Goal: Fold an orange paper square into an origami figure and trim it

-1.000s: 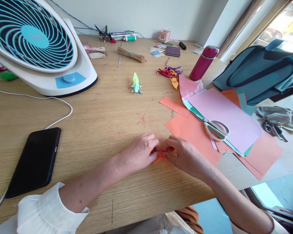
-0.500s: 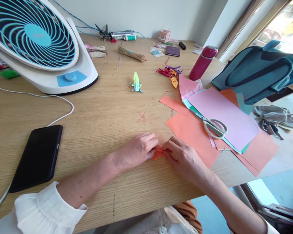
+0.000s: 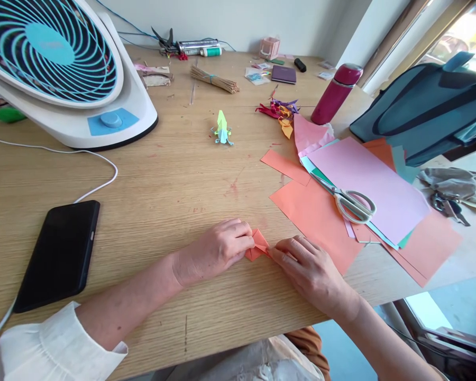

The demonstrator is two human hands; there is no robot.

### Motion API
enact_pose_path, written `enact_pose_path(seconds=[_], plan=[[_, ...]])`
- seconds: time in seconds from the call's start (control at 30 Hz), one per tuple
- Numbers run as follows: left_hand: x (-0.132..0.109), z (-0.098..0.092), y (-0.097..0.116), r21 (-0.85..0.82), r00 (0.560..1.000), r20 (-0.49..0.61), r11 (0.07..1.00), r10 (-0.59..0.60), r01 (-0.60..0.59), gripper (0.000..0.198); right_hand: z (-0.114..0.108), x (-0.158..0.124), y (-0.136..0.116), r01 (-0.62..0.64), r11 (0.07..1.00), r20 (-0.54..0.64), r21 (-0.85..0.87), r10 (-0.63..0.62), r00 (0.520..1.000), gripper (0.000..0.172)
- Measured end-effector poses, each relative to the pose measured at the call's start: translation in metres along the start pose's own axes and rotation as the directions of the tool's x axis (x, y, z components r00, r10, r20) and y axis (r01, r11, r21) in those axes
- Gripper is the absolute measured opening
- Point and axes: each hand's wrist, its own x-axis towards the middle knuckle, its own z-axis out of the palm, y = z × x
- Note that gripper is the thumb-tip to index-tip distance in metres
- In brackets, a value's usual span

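Observation:
A small folded piece of orange paper (image 3: 257,248) lies on the table between my hands, with crease lines and a raised flap showing. My left hand (image 3: 228,244) grips its left side, fingers bent together over the edge. At the right corner, the fingertips of my right hand (image 3: 307,267) pinch the flap. Just beyond my right hand rests a larger orange sheet (image 3: 311,219). Scissors with pale handles (image 3: 355,205) lie on the paper stack. Farther back stands a small yellow-green and light blue folded paper figure (image 3: 222,129).
A pink sheet (image 3: 375,185) tops the stack at the right. Behind it are a dark red flask (image 3: 335,98) and a teal bag (image 3: 420,111). On the left stand a white fan (image 3: 130,100) and a black phone (image 3: 57,254). A bundle of thin sticks (image 3: 214,80) lies at the back.
My right hand has shifted slightly right and down, and the fingers of both hands have parted a little. More of the folded orange paper shows between them. The view has tilted slightly.

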Motion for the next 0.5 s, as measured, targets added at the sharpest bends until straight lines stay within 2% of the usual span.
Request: enact_pose_path(seconds=[0.2,0.4,0.5], plan=[[-0.005,0.002,0.004,0.117,0.998,-0.024,0.992,0.059,-0.056,0.024,-0.003,-0.002,0.000,0.038,0.999,0.007,-0.017,-0.038,0.999,0.028],[-0.013,0.002,0.008,0.199,0.994,0.024,0.974,0.109,-0.112,0.028,-0.008,-0.005,-0.001,0.070,0.998,0.050,0.005,-0.070,0.996,0.035],[-0.018,0.002,0.009,0.194,0.995,0.024,0.976,0.093,-0.096,0.033,-0.009,-0.006,-0.002,0.065,0.998,0.056,0.022,-0.066,0.996,0.036]])
